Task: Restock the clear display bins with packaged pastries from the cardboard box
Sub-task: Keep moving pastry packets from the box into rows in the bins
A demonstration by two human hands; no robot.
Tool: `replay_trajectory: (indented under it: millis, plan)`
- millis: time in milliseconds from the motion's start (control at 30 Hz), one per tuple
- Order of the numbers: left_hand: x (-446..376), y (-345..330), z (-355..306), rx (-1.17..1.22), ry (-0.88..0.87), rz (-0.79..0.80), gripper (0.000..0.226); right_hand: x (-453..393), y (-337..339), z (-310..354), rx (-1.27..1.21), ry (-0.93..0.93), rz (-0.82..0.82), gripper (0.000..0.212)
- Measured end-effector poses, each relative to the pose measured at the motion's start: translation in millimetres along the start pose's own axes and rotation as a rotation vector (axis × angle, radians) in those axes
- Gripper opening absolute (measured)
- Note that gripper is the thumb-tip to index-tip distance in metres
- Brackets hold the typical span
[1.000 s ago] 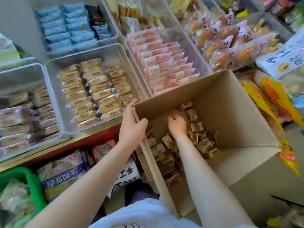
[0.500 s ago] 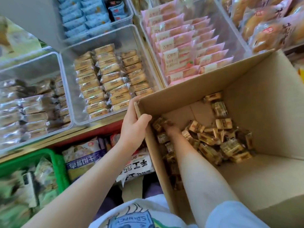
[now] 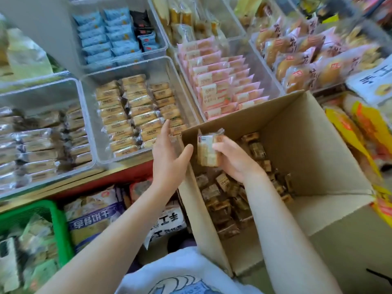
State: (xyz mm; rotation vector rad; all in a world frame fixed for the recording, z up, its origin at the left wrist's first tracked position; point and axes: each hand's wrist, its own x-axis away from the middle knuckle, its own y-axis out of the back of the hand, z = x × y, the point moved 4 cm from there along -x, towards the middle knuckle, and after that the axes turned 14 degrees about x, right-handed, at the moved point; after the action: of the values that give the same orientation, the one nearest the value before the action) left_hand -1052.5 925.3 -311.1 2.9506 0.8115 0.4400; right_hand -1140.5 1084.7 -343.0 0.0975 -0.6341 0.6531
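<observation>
An open cardboard box (image 3: 314, 145) stands at the right, with several brown packaged pastries (image 3: 222, 200) loose on its bottom. My right hand (image 3: 235, 160) holds a small stack of clear-wrapped pastries (image 3: 206, 148) upright above the box's left wall. My left hand (image 3: 168, 154) hovers just left of that stack, fingers straight and thumb spread, off the box edge. Straight ahead is a clear display bin (image 3: 91, 115) with rows of the same tan pastries (image 3: 131, 115).
More clear bins hold pink packs (image 3: 224, 88), blue packs (image 3: 108, 37), silver-brown packs (image 3: 36, 143) and round buns (image 3: 301, 58). Below the shelf edge sit a green basket (image 3: 57, 225) and bagged biscuits (image 3: 93, 215). Yellow bags (image 3: 360, 132) lie right of the box.
My right hand has come up out of the box bottom holding a stack of pastries. My left hand has let go of the box's edge and opened beside the stack.
</observation>
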Motion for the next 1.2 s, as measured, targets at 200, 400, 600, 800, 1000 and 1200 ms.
replay_trajectory:
  millis: [200,400,600,800,1000,1200]
  plan:
    - [20.9,61.3,-24.8,0.557,0.130,0.129,0.048,45.6,-100.6,80.8,0.502,0.394,-0.238,0.038]
    - [27.9,203.1,-8.0,0.805,0.187,-0.067,0.032,25.8,-241.1,94.3,0.510,0.441,-0.134,0.016]
    - [43.7,380.0,20.8,0.850,0.096,-0.299,0.011,-12.8,-416.9,60.2,0.667,0.270,0.148,0.011]
    - [45.9,589.8,94.4,0.140,-0.065,-0.545,0.027,-69.1,-586.2,34.5,0.731,0.215,0.157,0.017]
    - [41.3,703.6,179.2,-0.840,0.000,-0.465,0.045,-140.1,-712.2,23.3,0.865,0.277,0.119,0.027]
    - [39.7,703.8,192.9,-0.809,-0.115,-0.515,0.040,-203.3,-788.5,8.1,1.112,0.343,0.014,0.030]
